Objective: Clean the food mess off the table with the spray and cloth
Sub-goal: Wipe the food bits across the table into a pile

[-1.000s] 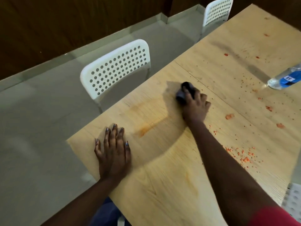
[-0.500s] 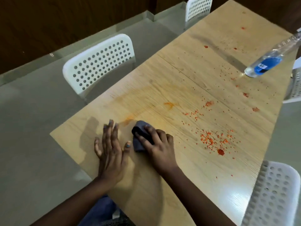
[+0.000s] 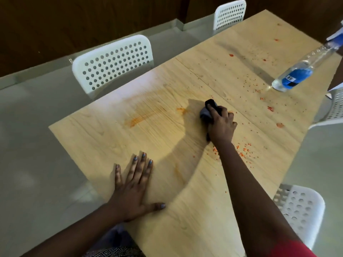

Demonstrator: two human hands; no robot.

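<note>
Bare forearms, blue-grey polish on the left hand [image 3: 132, 191] nails, red sleeve [image 3: 289, 248] at the right upper arm.

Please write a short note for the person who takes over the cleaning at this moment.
Right hand grips the dark cloth and presses it on the table, mid-table.
Left hand rests flat near the front edge, fingers straight.
Spray bottle stands at the far right, untouched.
Done: none of it fully; orange smears show left of the cloth.
Left: those smears, the orange crumbs beside the right forearm, and the spots scattered toward the bottle.
</note>
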